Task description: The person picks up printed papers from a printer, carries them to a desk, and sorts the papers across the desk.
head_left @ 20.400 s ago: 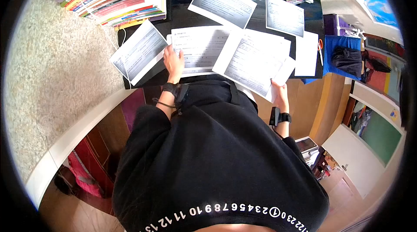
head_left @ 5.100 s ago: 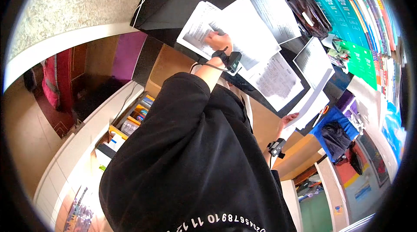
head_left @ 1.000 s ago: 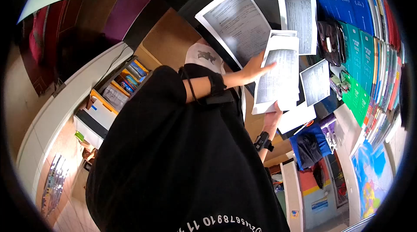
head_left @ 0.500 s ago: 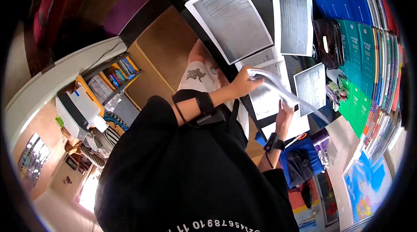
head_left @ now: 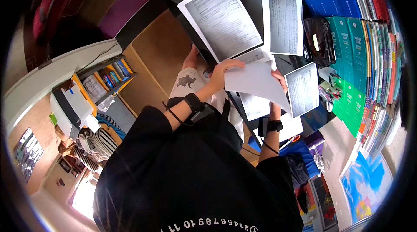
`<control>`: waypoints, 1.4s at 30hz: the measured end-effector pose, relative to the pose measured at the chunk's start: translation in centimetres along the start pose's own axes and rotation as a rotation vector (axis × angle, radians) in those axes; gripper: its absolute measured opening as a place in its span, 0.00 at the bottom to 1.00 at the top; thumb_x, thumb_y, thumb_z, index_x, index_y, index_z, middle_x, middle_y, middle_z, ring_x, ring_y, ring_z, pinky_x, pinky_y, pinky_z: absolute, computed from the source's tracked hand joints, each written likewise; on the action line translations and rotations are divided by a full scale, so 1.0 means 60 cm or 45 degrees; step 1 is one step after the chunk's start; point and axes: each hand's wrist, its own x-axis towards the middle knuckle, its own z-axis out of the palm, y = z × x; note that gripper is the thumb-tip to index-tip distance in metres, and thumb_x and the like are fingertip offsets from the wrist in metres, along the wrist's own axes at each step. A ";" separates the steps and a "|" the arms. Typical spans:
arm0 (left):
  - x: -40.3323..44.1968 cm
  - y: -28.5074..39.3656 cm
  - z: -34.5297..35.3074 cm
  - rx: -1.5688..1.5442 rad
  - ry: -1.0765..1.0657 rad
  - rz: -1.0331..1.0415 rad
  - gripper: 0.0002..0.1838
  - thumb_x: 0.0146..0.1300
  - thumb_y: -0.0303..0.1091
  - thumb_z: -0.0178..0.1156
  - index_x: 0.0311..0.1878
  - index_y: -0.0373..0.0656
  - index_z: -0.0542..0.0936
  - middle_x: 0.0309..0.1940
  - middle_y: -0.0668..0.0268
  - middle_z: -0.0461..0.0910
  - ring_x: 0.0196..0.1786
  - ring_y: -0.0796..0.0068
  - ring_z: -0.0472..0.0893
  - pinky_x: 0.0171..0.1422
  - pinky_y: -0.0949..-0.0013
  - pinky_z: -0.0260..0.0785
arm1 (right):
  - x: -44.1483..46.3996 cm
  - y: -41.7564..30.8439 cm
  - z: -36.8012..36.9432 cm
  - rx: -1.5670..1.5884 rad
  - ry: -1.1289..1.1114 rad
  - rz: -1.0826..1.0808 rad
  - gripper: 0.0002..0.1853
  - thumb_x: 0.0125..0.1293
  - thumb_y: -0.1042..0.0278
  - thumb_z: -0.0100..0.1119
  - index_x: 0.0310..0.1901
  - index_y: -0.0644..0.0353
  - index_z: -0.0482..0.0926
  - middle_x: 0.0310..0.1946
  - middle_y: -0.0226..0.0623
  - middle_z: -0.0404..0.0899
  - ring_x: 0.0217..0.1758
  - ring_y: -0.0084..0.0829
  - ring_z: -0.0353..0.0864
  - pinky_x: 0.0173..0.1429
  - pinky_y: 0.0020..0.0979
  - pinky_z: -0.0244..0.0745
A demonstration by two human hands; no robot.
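A white sheet of paper [head_left: 256, 80] is raised at a slant above the printed pages, its blank side toward me. My left hand [head_left: 230, 65] grips its upper left corner, fingers reaching over the edge. My right hand [head_left: 279, 80] is at the sheet's right edge, its fingers curling round it; the sheet hides the palm and wrist. Under the sheet, part of a printed page [head_left: 253, 106] shows. Beyond my left hand is a stack of printed pages [head_left: 221, 19]. Two more printed sheets, one farther off [head_left: 284, 23] and one on the right [head_left: 302, 90], are on the black desk.
Blue, teal and green book spines [head_left: 345, 43] line the desk's right side, with a black pouch [head_left: 319, 40] in front. Orange-handled scissors [head_left: 295, 139] lie near my right wrist. A blue bag [head_left: 307, 158] sits at the near right. To the left stands a small bookshelf [head_left: 114, 75].
The sheet, earlier curled and nearly edge-on, now spreads flatter with its blank face showing. My left fingers have straightened along its corner. My right hand has moved up its right edge.
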 end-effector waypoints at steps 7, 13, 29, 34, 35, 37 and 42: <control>-0.016 -0.071 0.013 -0.692 0.474 -0.908 0.19 0.53 0.37 0.66 0.44 0.34 0.78 0.37 0.63 0.80 0.40 0.72 0.77 0.45 0.70 0.67 | 0.073 -0.052 0.066 -0.104 0.169 0.310 0.15 0.51 0.72 0.67 0.38 0.72 0.78 0.32 0.42 0.82 0.33 0.28 0.79 0.41 0.26 0.72; -0.035 -0.080 -0.088 -0.293 0.798 -0.974 0.20 0.56 0.35 0.62 0.48 0.34 0.75 0.41 0.61 0.78 0.42 0.71 0.76 0.48 0.67 0.66 | 0.186 -0.052 0.154 -0.279 -0.499 0.417 0.14 0.60 0.61 0.59 0.39 0.66 0.78 0.27 0.46 0.80 0.31 0.33 0.81 0.37 0.30 0.72; -0.085 -0.098 -0.360 -1.243 0.829 -1.002 0.20 0.66 0.40 0.51 0.53 0.34 0.69 0.53 0.60 0.73 0.54 0.63 0.73 0.59 0.58 0.65 | 0.281 0.022 0.218 -0.987 0.082 0.009 0.12 0.53 0.62 0.64 0.29 0.61 0.74 0.29 0.39 0.76 0.32 0.41 0.76 0.36 0.38 0.71; -0.068 -0.067 -0.357 -1.366 0.889 -1.085 0.19 0.65 0.39 0.53 0.53 0.35 0.70 0.52 0.61 0.74 0.54 0.66 0.74 0.58 0.60 0.66 | 0.262 -0.010 0.206 -1.081 0.217 -0.175 0.09 0.59 0.62 0.58 0.35 0.57 0.80 0.34 0.38 0.79 0.35 0.41 0.79 0.37 0.36 0.73; -0.065 -0.062 -0.355 -1.269 0.866 -1.074 0.19 0.65 0.39 0.53 0.53 0.35 0.70 0.52 0.61 0.74 0.53 0.66 0.74 0.58 0.61 0.66 | 0.261 -0.014 0.202 -1.068 0.246 -0.275 0.09 0.60 0.62 0.57 0.37 0.56 0.81 0.35 0.37 0.79 0.36 0.41 0.79 0.38 0.36 0.73; -0.060 -0.051 -0.346 -1.076 0.816 -1.048 0.19 0.65 0.39 0.54 0.53 0.35 0.71 0.51 0.60 0.74 0.53 0.66 0.74 0.58 0.62 0.66 | 0.257 -0.022 0.187 -1.075 0.299 -0.301 0.10 0.63 0.63 0.54 0.41 0.55 0.81 0.34 0.41 0.80 0.36 0.44 0.80 0.39 0.36 0.74; -0.026 -0.011 -0.286 -0.810 0.364 -1.044 0.17 0.63 0.36 0.54 0.50 0.35 0.74 0.45 0.67 0.76 0.47 0.76 0.74 0.49 0.72 0.67 | 0.172 -0.046 0.106 -0.467 0.064 0.049 0.13 0.67 0.66 0.50 0.43 0.68 0.77 0.29 0.36 0.78 0.32 0.24 0.74 0.38 0.26 0.69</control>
